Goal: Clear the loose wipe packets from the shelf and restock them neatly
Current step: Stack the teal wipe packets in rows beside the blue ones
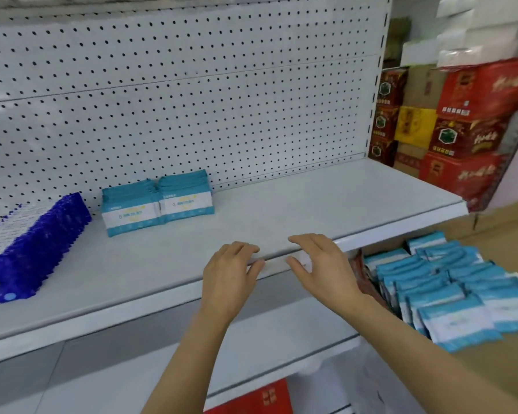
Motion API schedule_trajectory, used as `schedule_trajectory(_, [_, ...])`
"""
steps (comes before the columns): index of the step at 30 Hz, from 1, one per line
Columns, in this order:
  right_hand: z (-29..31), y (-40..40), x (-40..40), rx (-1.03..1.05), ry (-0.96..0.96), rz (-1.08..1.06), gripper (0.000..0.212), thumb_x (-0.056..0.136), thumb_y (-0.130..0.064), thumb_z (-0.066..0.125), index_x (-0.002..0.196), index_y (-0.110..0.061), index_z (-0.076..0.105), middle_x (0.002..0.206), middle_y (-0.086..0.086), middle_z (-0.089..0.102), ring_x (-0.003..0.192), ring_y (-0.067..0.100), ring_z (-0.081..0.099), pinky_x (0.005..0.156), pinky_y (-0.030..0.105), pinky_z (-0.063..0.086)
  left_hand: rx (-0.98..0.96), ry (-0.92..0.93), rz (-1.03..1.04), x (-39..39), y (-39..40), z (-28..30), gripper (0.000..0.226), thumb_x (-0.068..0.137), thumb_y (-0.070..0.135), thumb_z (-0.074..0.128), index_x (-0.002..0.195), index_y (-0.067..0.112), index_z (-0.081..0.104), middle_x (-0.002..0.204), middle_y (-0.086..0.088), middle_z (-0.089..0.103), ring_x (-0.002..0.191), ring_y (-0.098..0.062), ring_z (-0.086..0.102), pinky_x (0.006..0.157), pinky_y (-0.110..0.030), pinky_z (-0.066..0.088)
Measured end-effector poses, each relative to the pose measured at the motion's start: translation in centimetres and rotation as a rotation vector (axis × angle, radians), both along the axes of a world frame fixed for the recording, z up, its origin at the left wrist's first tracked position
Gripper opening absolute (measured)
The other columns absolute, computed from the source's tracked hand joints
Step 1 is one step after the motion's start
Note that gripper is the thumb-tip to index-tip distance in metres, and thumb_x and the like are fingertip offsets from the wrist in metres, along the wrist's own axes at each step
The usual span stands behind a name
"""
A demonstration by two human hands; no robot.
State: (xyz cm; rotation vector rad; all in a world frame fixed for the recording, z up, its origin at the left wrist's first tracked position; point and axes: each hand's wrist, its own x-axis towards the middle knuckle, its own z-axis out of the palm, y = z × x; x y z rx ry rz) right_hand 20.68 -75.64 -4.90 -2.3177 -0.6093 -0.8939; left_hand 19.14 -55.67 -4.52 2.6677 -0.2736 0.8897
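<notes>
A white metal shelf (296, 204) backed by perforated pegboard (192, 100) carries two upright rows of teal-and-white wipe packets (157, 203) near its back edge, left of centre. More such loose packets (449, 291) lie heaped right of the shelf. The left hand (231, 276) and right hand (320, 267) hover at the front edge, fingers released, holding nothing

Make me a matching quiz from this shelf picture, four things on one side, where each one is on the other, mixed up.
Things:
1. dark blue packets
2. two teal stacks
3. loose teal packets
4. red boxes

Places:
A. beyond the shelf's right end, stacked high
B. shelf, far left
C. in a pile at the lower right, off the shelf
D. shelf, near the pegboard

Pairs: 1-B, 2-D, 3-C, 4-A
</notes>
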Motion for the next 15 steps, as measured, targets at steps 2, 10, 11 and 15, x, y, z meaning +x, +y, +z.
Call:
schedule_trajectory(2, [-0.8, -2.4, -1.5, -0.016, 0.01, -0.015, 0.033, 0.082, -0.026, 0.065, 0.111, -0.012, 0.068, 0.104, 0.004, 0.069, 0.095, 0.023, 0.063, 0.084, 0.034, 0.053, -0.016, 0.018, -0.014, -1.0, -2.5, -0.7, 0.017, 0.083, 0.028, 0.076, 0.098, 0.021, 0.073, 0.096, 0.005, 0.069, 0.086, -0.021, 0.064, 0.068, -0.033, 0.052])
schedule_trajectory(10, [-4.4, -10.5, -5.5, -0.048, 0.113, -0.146, 0.032, 0.081, -0.027, 0.069, 0.11, -0.014, 0.069, 0.099, 0.001, 0.069, 0.089, 0.02, 0.062, 0.077, 0.025, 0.046, 0.001, 0.13, -0.125, -2.6, -10.9, -2.6, 0.015, 0.087, 0.028, 0.071, 0.1, 0.021, 0.073, 0.097, 0.002, 0.069, 0.088, -0.023, 0.064, 0.065, -0.032, 0.05])
schedule_trajectory(11, [-4.7, -11.3, -5.9, -0.039, 0.131, -0.159, 0.03, 0.081, -0.027, 0.068, 0.108, -0.014, 0.069, 0.097, 0.002, 0.069, 0.087, 0.021, 0.063, 0.076, 0.028, 0.049, -0.004, 0.147, -0.15, -2.8, -11.8, -2.7, 0.016, 0.088, 0.028, 0.069, 0.102, 0.022, 0.073, 0.099, 0.002, 0.069, 0.091, -0.023, 0.063, 0.067, -0.031, 0.049])
schedule_trajectory(15, [-5.6, -14.6, -8.1, -0.05, 0.23, -0.28, 0.031, 0.079, -0.024, 0.074, 0.106, -0.011, 0.069, 0.095, 0.007, 0.069, 0.086, 0.028, 0.065, 0.071, 0.036, 0.055, -0.031, 0.243, -0.274, -3.5, -15.9, -3.4, 0.022, 0.095, 0.031, 0.059, 0.114, 0.025, 0.069, 0.113, 0.003, 0.065, 0.102, -0.019, 0.059, 0.073, -0.027, 0.042])
